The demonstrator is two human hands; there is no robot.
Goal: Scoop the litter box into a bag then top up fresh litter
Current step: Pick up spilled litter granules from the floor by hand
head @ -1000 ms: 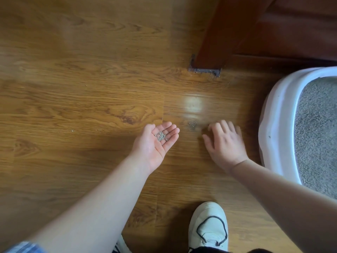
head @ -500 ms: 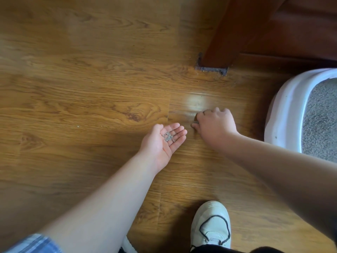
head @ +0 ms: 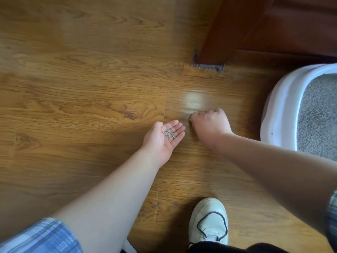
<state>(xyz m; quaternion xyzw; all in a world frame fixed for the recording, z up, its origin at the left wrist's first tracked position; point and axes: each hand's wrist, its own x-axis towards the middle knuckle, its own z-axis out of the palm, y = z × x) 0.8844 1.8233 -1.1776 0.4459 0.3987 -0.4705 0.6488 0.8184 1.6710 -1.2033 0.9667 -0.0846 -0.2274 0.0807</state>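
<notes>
My left hand (head: 160, 141) lies palm up just above the wooden floor, fingers straight, with a small heap of grey litter granules (head: 168, 133) in the palm. My right hand (head: 209, 125) is right beside it, knuckles up and fingers curled down onto the floor. It pinches at the spilled granules, which are hidden under its fingertips. The white litter box (head: 280, 99) stands at the right edge and holds grey litter (head: 319, 114). No scoop or bag is in view.
A dark wooden furniture leg (head: 215, 33) stands on the floor behind my hands, with dust and grit around its foot. My white shoe (head: 207, 221) is at the bottom centre. A stray grain (head: 73, 125) lies on the floor to the left.
My right hand moved left from a flat pose and curled over the small litter pile on the floor, which is now out of sight. My left hand stayed palm up with its granules.
</notes>
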